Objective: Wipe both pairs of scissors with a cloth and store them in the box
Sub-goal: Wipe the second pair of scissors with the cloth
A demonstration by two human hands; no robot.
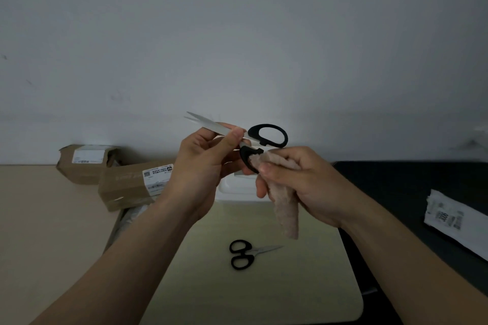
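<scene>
The large scissors are pinched by the left hand at the blades near the pivot, thumb and fingers closed in a firm grip. They are held raised above the tabletop, with the tips pointing away to the left. The cloth is clutched in the curled fingers of the right hand and pressed against the lower handle loop.

The wiping of the first pair is judged to be in hand, and both pairs are seen outside the box. Next, the handles are to be finished and the pair lowered, blades minded, into the white box, partly hidden behind the hands.

Two pairs of scissors are counted, the small scissors lying untouched on the tabletop below. One cloth, one white box and two cardboard boxes at the left are also counted.
</scene>
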